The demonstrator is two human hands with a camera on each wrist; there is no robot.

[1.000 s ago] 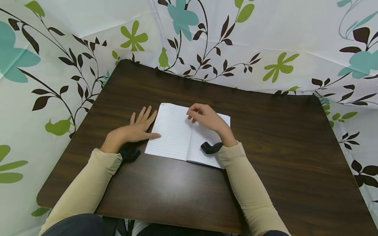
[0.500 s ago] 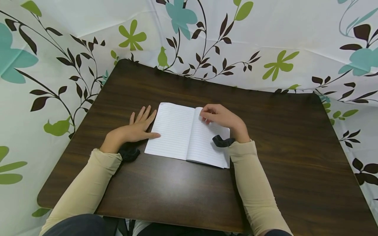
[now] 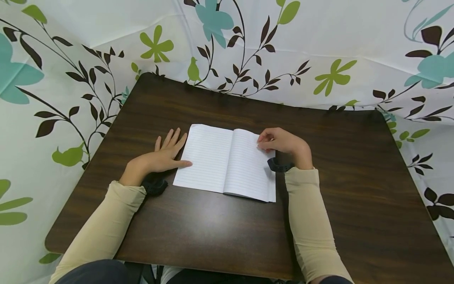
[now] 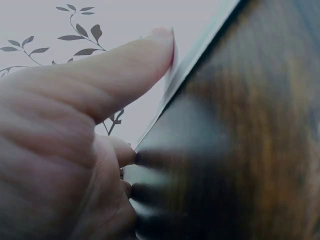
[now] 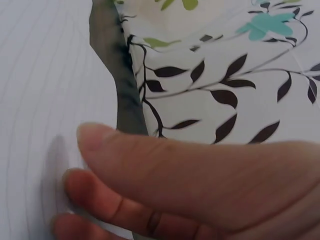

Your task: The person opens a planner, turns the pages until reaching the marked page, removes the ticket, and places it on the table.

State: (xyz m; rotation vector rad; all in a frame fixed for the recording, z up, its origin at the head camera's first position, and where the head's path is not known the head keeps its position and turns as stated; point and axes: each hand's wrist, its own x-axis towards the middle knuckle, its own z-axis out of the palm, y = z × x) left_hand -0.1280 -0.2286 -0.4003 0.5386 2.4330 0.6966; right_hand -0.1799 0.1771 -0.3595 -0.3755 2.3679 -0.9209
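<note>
An open lined notebook (image 3: 210, 157) lies on the dark wooden table, its pages blank apart from the ruled lines. My left hand (image 3: 159, 157) rests at the notebook's left side with fingers spread on the table and the thumb on the page edge. In the left wrist view the thumb (image 4: 135, 70) reaches over that edge. Over the upper right of the right page is my right hand (image 3: 283, 142), its fingers loosely bent. The right wrist view has the thumb (image 5: 107, 145) and fingertips apart beside the lined page (image 5: 45, 75), with nothing between them.
The brown table (image 3: 354, 177) extends well to the right of the notebook and toward the front. A white cloth (image 3: 319, 35) printed with leaves, flowers and birds hangs behind and along the sides. Each wrist wears a black band (image 3: 155, 186).
My right hand has moved rightward across the notebook, from near the centre fold to the right page's outer edge, uncovering the right page. The left hand has stayed in place.
</note>
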